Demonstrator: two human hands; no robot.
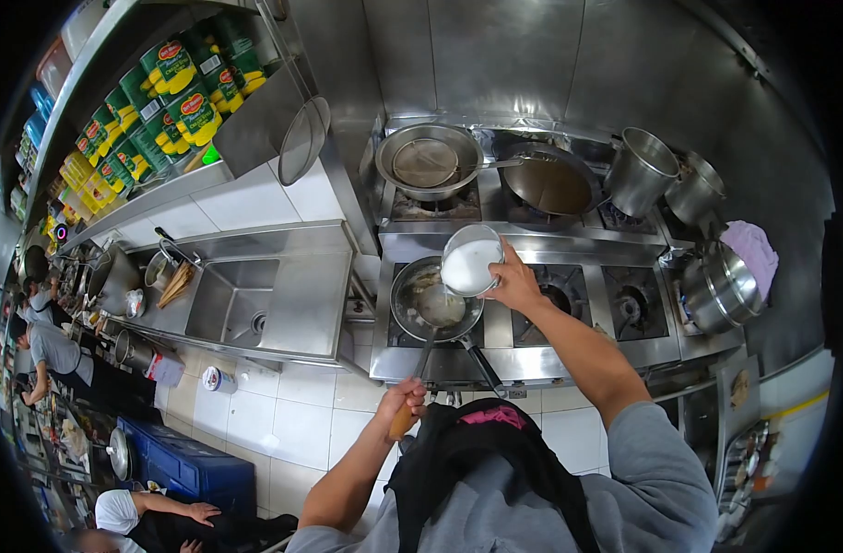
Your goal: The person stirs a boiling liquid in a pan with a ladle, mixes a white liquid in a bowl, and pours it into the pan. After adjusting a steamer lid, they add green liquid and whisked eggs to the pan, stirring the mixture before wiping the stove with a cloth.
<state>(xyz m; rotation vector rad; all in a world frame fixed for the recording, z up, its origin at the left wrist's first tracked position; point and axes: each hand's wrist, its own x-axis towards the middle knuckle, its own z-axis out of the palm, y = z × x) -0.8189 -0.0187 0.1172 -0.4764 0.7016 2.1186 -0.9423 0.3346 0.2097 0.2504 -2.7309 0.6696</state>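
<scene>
My right hand (515,278) is closed on the rim of a clear container (469,261) of white liquid. The container is held above the left part of a frying pan (401,318) on the front left burner. My left hand (403,403) grips a long utensil by its wooden handle (401,425); its metal shaft (426,355) reaches down into the pan, where the head is hard to make out. Pale, whitish food (439,307) lies in the pan. The pan's black handle (482,369) points toward me, with neither hand on it.
Behind the pan stand a metal bowl with a strainer (425,162), a wok of brown liquid (555,184) and tall pots (642,171). A steel sink (233,299) lies left, below shelved cans (189,114). Other people (60,355) work farther left; one person (177,516) is at lower left.
</scene>
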